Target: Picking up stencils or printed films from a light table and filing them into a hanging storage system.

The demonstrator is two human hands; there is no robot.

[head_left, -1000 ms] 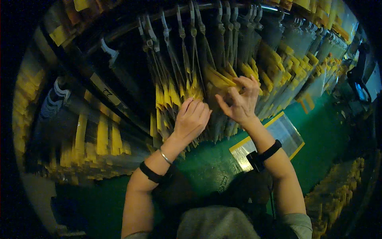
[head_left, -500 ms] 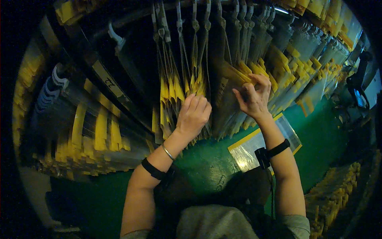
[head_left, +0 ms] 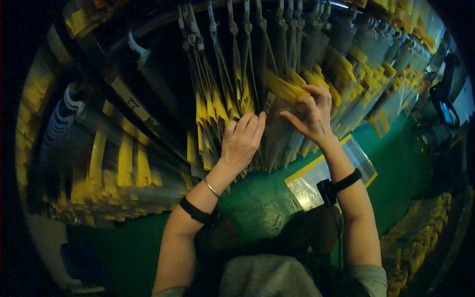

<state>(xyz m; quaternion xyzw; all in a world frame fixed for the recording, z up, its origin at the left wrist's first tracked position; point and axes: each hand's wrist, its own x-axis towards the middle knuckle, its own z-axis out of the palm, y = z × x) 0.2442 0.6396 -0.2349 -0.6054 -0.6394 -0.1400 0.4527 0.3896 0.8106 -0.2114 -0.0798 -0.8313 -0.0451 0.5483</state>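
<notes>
Clear plastic sleeves with yellow edges (head_left: 208, 106) hang in a dense row from hooks in front of me. My left hand (head_left: 241, 137) is among the left-hand sleeves, its fingers bent over their edges and its fingertips partly hidden. To the right, my right hand (head_left: 316, 113) is beside another yellow-edged sleeve (head_left: 283, 88). Its thumb stands well apart from the bent fingers, which touch the yellow edges. A dark gap and a greyish sleeve face (head_left: 277, 128) lie between my hands.
White hooks (head_left: 247, 29) carry the row, which continues to the right. More yellow-edged sleeves (head_left: 126, 161) hang at the left behind a dark bar with a label (head_left: 130, 99). A yellow-bordered sheet (head_left: 308, 189) lies on the green floor (head_left: 257, 198). Stacked yellow-edged items (head_left: 418, 242) are at lower right.
The fingers of my left hand have spread slightly and reach further right. My right hand has risen a little, with its thumb moved left, away from the fingers.
</notes>
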